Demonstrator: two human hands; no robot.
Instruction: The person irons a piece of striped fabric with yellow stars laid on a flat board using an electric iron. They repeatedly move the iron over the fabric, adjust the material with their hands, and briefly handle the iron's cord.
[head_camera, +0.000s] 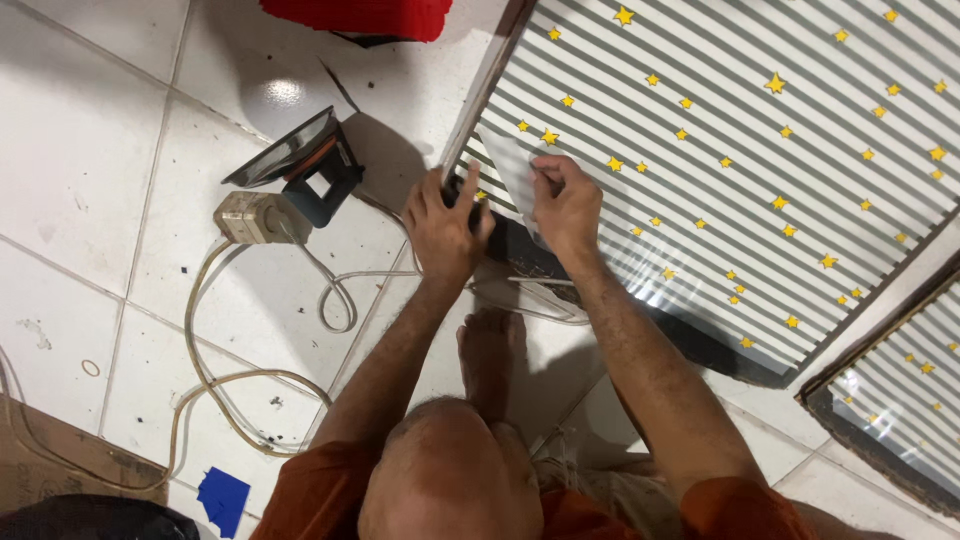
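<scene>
Panel (720, 150), striped grey and white with yellow stars, lies flat on the tiled floor (90, 170), its near corner under both hands. Right hand (565, 205) pinches a loose flap of the clear film (512, 165) at that corner between thumb and fingertips, fingers curled tight, the flap lifted off the stripes. Left hand (443, 228) sits just beside it, fingers closed over the dark frame edge (490, 85), pressing down. Below the grip, a bare foot (490, 350) rests on the tile, toes toward the corner. Left of the grip: a pale cable (205, 340) loops across the floor to a beige plug block (255, 217), and a dark iron (300, 160) stands next to it. Beyond the iron, a red object (360, 18) at the top edge. Far right of the grip, a second striped panel (900, 385) lies apart from the first.
</scene>
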